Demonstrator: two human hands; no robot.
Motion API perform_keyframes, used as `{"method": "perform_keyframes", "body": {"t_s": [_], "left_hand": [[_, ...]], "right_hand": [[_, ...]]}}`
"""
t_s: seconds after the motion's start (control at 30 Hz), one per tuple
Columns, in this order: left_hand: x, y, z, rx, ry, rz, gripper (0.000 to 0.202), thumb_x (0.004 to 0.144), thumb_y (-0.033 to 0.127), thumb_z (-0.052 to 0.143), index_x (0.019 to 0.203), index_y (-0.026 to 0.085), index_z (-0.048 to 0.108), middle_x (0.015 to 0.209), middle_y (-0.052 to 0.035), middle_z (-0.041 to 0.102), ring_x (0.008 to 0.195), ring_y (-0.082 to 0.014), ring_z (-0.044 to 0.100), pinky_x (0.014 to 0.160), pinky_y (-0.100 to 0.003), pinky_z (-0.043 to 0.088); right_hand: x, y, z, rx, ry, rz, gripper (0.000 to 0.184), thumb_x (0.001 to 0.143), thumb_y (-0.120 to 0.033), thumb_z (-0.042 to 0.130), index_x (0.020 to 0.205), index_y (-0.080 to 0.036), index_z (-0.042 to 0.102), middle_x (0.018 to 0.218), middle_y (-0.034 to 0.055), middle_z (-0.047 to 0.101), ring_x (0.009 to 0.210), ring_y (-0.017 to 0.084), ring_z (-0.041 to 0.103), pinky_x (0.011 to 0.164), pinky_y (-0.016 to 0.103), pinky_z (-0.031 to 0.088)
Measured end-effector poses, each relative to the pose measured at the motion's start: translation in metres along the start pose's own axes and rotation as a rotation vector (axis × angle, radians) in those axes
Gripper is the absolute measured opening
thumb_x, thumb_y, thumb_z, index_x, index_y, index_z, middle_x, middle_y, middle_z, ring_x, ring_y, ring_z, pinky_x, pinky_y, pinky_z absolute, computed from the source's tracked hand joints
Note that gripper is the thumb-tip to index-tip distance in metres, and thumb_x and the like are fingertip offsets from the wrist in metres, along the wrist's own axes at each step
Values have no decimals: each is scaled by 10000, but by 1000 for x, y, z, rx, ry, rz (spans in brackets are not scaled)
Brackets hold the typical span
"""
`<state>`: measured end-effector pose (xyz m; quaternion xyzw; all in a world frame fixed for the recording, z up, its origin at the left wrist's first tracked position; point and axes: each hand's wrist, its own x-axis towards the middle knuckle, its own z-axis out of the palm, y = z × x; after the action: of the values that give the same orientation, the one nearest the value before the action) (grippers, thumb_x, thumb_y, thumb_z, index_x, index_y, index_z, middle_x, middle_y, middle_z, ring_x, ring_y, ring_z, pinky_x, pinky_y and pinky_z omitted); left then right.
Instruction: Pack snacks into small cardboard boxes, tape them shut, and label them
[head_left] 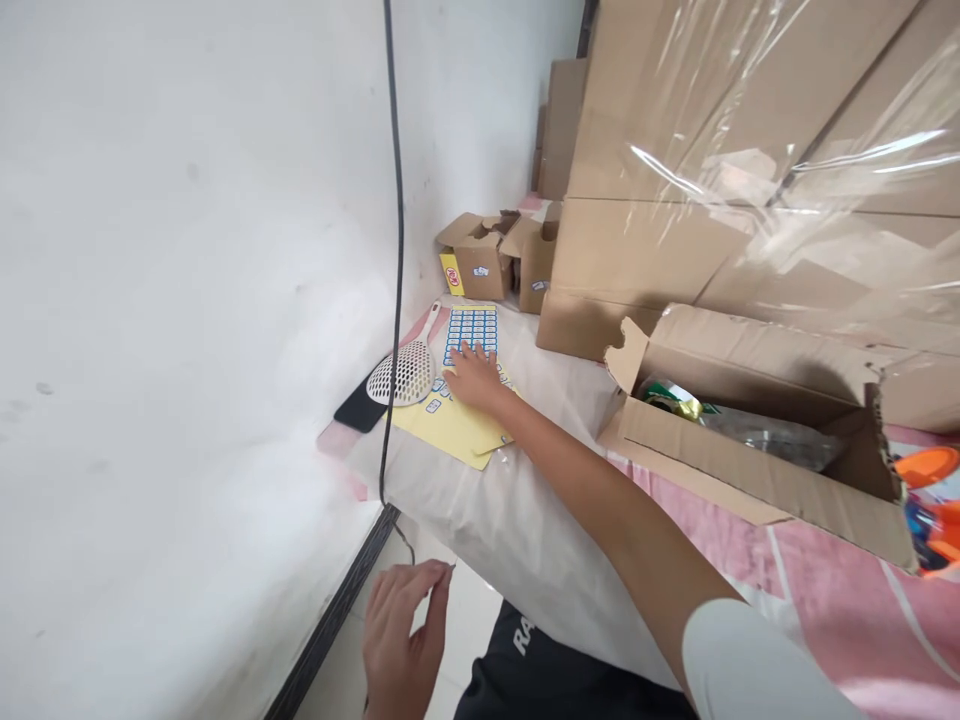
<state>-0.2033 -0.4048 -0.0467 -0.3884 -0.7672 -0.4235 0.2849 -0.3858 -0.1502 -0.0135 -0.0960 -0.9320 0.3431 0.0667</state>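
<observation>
My right hand reaches forward and lies with fingers spread on the lower edge of a sheet of blue-and-white stickers. Beneath and in front of it are yellow backing sheets with a few stickers left on them. My left hand is raised lower down, thumb and index finger pinched together. Something tiny shows at those fingertips, too small to name. A white slotted skimmer rests left of the sheets, partly over a dark flat object.
Two small open cardboard boxes bearing stickers stand behind the sheets. A black cable hangs in front of the white wall. To the right are an open carton with plastic-wrapped contents, large plastic-covered boxes and orange items.
</observation>
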Motion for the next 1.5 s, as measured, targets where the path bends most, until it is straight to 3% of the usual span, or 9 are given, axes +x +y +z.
{"method": "perform_keyframes", "body": {"t_s": [0.17,0.3,0.47,0.63,0.9,1.07,1.23,1.37,1.5], "left_hand": [[13,-3,8,13,23,-170,174,900,104,706,1042,200,676,889,-20,744,754,-144,715,685,-252,571],[39,16,37,-135,-192,-60,137,955,163,643,1082,214,650,915,-23,741,807,-150,734,689,-233,588],[70,78,91,-395,-414,267,163,989,116,571,1134,183,602,894,-52,726,817,-159,705,731,-260,586],[78,127,130,-490,-547,437,217,975,81,582,1171,175,590,921,-52,726,832,-160,684,760,-281,567],[71,170,165,-368,-632,331,220,950,194,662,1169,208,644,972,-43,751,838,-162,698,718,-274,559],[73,146,172,-230,-87,348,235,785,245,786,979,240,653,827,-33,617,715,-210,602,703,-391,519],[109,120,192,-106,378,113,214,784,375,663,902,244,542,960,-40,509,1076,-309,603,994,-512,455],[126,106,214,-335,163,-232,172,938,389,368,906,239,446,1001,-19,542,1140,-267,610,1000,-463,501],[120,89,225,-431,-161,-155,614,992,361,-120,1223,314,446,1287,-2,549,1243,-306,574,865,-478,558]], "right_hand": [[-89,-17,-43,120,-72,-225,294,1057,-339,464,1137,-192,705,1234,57,721,1167,171,636,1058,306,447],[-212,-1,-85,130,-75,-444,256,983,-405,607,1005,-173,713,985,69,735,927,196,671,829,323,508],[-317,35,-119,-70,229,-271,195,1004,-202,510,901,-180,674,829,61,684,779,188,607,723,334,475],[-370,65,-135,232,385,-53,125,937,-143,591,1043,-201,624,958,43,699,856,165,638,765,296,516],[-413,120,-165,148,452,2,137,987,-117,464,996,-184,583,967,80,651,865,192,610,742,312,462],[-407,168,-219,315,559,64,145,929,-71,475,916,-197,545,912,27,594,768,147,545,710,281,407],[-380,199,-231,395,419,-28,205,898,-12,427,907,-204,497,924,22,567,863,163,541,765,281,401],[-368,207,-215,377,442,-23,209,883,-12,441,940,-213,457,975,25,504,871,167,523,777,289,400],[-365,209,-208,390,493,-19,166,927,-60,438,938,-224,417,967,25,488,864,171,503,786,296,398]]}}
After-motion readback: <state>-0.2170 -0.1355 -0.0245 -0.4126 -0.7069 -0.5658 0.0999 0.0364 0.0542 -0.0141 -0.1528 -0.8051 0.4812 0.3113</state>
